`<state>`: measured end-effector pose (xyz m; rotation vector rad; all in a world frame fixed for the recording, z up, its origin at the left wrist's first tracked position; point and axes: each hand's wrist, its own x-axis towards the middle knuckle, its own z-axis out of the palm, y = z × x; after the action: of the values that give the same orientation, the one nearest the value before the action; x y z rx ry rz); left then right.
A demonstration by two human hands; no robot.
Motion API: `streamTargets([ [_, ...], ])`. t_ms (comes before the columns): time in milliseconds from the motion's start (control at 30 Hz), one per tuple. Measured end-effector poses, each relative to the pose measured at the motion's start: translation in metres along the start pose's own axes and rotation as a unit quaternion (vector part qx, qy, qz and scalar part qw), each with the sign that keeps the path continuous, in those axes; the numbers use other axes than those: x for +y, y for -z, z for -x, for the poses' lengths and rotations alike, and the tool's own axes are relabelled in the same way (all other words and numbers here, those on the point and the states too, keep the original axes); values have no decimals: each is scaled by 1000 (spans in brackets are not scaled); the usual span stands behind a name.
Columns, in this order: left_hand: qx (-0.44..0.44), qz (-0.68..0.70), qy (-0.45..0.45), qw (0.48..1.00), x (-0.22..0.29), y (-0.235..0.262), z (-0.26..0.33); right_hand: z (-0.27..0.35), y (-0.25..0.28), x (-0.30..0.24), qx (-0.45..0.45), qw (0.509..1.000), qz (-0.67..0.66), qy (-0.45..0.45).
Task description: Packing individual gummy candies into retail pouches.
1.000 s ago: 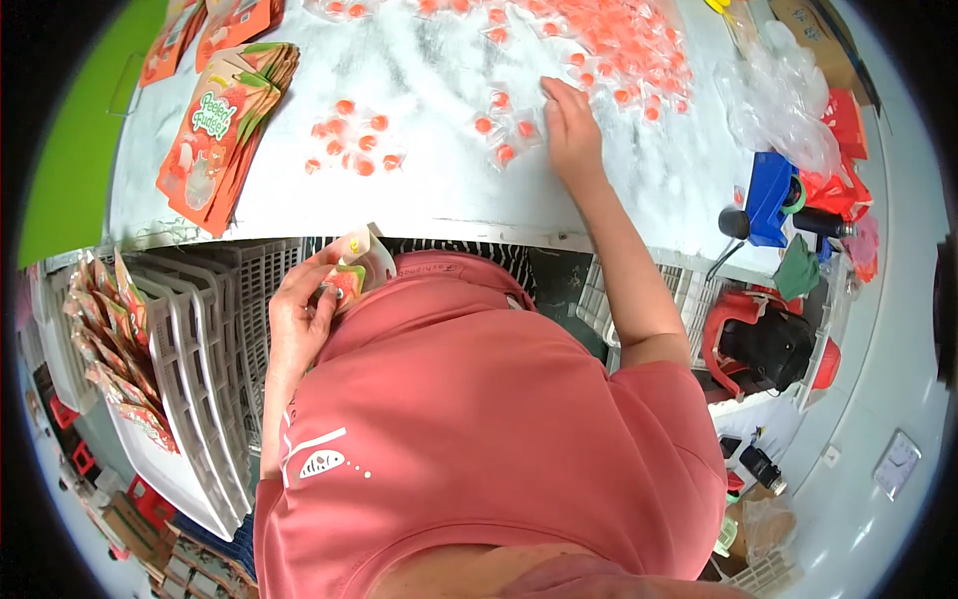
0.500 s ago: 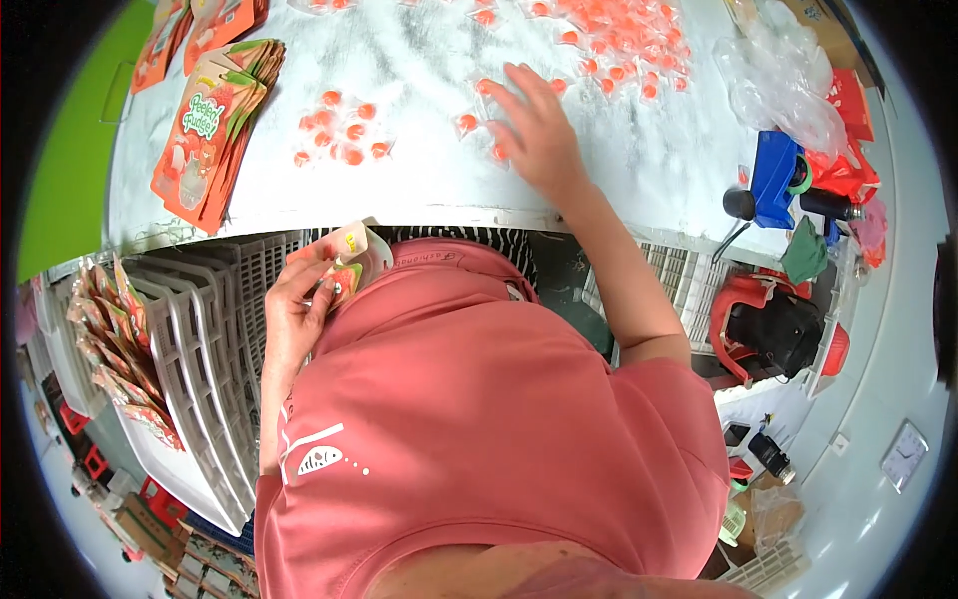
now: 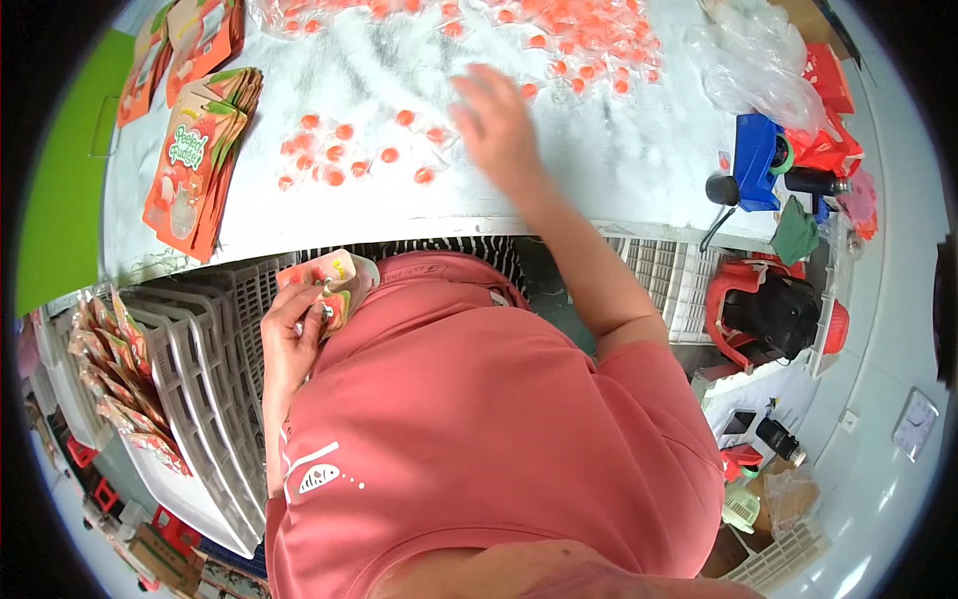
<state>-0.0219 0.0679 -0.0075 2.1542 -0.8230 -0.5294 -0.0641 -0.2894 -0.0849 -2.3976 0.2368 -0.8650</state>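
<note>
My left hand (image 3: 291, 331) is closed around a red and green pouch (image 3: 337, 272), held at my waist just below the table edge. The pouch's mouth gapes open. Over the white table my right hand (image 3: 496, 128) reaches out with its fingers stretched, somewhat smeared by motion, and I see nothing held in it. Just left of its fingertips lie a few clear-wrapped orange-red candies (image 3: 424, 176). Further left is a small loose group of the same candies (image 3: 334, 154). A larger spread of wrapped candies (image 3: 587, 72) covers the far middle of the table.
A stack of flat red pouches (image 3: 190, 170) lies at the table's left, with more behind it. Clear plastic bags (image 3: 758, 65) and a blue tape dispenser (image 3: 755, 165) sit at the right. Grey crates (image 3: 205, 379) stand below left, beside filled pouches (image 3: 125, 369).
My right hand has moved left across the table. Several candies beside it have slid left too, close to the small group. The left hand still holds the pouch.
</note>
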Motion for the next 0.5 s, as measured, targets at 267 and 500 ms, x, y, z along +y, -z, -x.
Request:
streamTargets([
  [267,7,21,9,1000,-3,-4,-3,6,43,69,41,973,227,5],
  [500,-12,28,32,999,0,-5,-2,-32,42,67,42,957,281,66],
])
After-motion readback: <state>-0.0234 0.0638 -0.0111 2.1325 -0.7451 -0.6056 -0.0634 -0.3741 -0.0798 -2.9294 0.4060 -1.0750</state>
